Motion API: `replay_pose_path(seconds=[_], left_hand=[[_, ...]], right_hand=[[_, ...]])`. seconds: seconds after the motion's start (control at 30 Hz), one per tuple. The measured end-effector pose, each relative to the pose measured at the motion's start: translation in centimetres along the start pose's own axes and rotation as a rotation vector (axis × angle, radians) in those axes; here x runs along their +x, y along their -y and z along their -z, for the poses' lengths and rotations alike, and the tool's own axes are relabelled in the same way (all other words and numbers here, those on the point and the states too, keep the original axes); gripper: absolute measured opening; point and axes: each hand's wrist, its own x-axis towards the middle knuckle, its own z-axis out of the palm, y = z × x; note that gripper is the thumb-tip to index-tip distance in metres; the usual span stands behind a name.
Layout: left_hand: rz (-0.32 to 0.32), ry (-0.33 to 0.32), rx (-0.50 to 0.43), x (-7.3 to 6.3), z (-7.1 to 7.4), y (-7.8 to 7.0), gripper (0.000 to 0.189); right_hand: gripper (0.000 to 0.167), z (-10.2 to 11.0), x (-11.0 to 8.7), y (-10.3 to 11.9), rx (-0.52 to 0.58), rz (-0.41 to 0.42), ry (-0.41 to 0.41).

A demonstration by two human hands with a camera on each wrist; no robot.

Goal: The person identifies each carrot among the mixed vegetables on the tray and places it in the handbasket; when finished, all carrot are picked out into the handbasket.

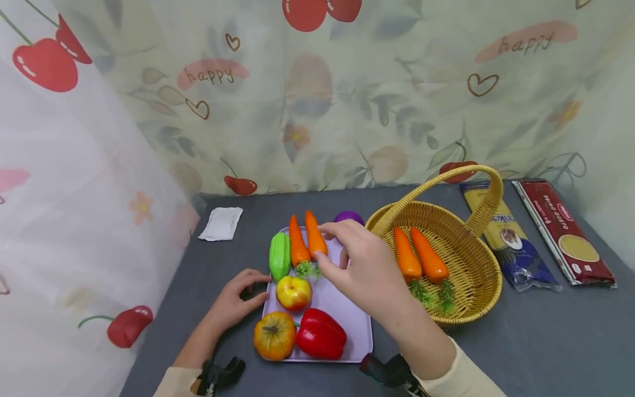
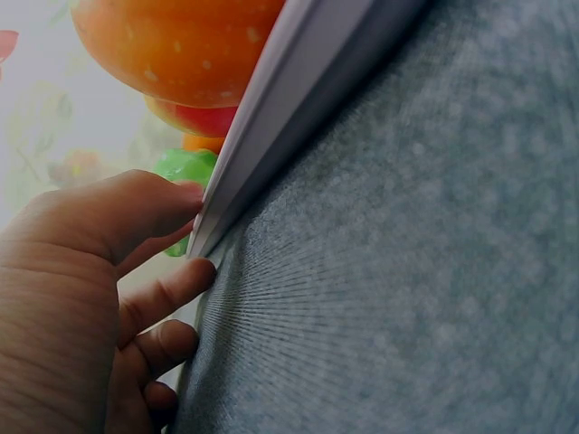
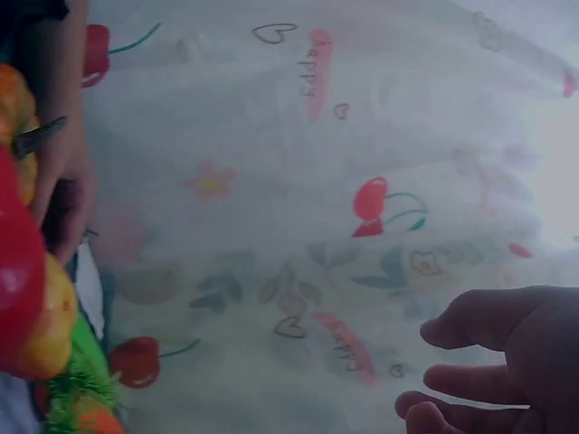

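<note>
A lilac tray (image 1: 342, 325) holds two carrots (image 1: 297, 242), a green ridged vegetable (image 1: 280, 256), a yellow-red fruit (image 1: 294, 293), a small orange pumpkin (image 1: 274, 336) and a red bell pepper (image 1: 321, 334). At the tray's left rim, my left hand (image 1: 240, 298) touches the edge with thumb and fingertips; the left wrist view shows the thumb on the rim (image 2: 244, 136). Over the tray's back right is my right hand (image 1: 364, 264), thumb and index finger apart beside the right-hand carrot. Nothing shows between its fingers in the right wrist view (image 3: 493, 362).
Right of the tray stands a wicker basket (image 1: 468, 264) with a tall handle and two carrots (image 1: 421, 256) inside. Beyond it lie a blue-and-gold packet (image 1: 511, 237) and a dark red packet (image 1: 565, 231). A purple round thing (image 1: 349, 216) and a white packet (image 1: 221, 223) lie farther back.
</note>
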Motion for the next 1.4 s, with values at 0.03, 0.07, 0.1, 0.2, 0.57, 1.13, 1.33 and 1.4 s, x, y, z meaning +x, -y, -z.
replay_pose_path(seconds=[0.03, 0.07, 0.1, 0.2, 0.57, 1.13, 1.33, 1.4], left_hand=[[0.001, -0.003, -0.003, -0.1, 0.0, 0.0, 0.031], [0.0, -0.009, -0.004, -0.3, 0.0, 0.0, 0.031], [0.0, -0.015, -0.002, -0.4, 0.0, 0.1, 0.031], [0.005, -0.023, 0.002, -0.6, 0.1, 0.1, 0.031], [0.027, -0.016, -0.015, -1.1, -0.5, 0.0, 0.03], [-0.015, -0.005, -0.001, -0.1, -0.2, -0.4, 0.03], [-0.005, -0.01, 0.0, -0.1, -0.2, -0.3, 0.03], [-0.005, -0.011, 0.0, -0.1, -0.2, -0.3, 0.03]], right_hand=[[0.032, -0.9, 0.2, -0.2, -0.012, -0.024, 0.021], [0.033, -1.9, 0.4, -0.5, -0.028, -0.052, 0.039], [0.034, -2.8, 0.6, -0.9, -0.04, -0.086, 0.06], [0.039, -5.4, 1.2, -2.1, -0.049, -0.198, 0.123], [0.035, -11.1, 0.4, -7.2, -0.017, -0.227, 0.301], [0.031, -12.0, 0.0, -9.5, -0.195, -0.369, 0.34], [0.021, -12.5, -0.2, -9.4, -0.31, -0.4, 0.262], [0.024, -12.8, -0.3, -9.6, -0.354, -0.421, 0.25]])
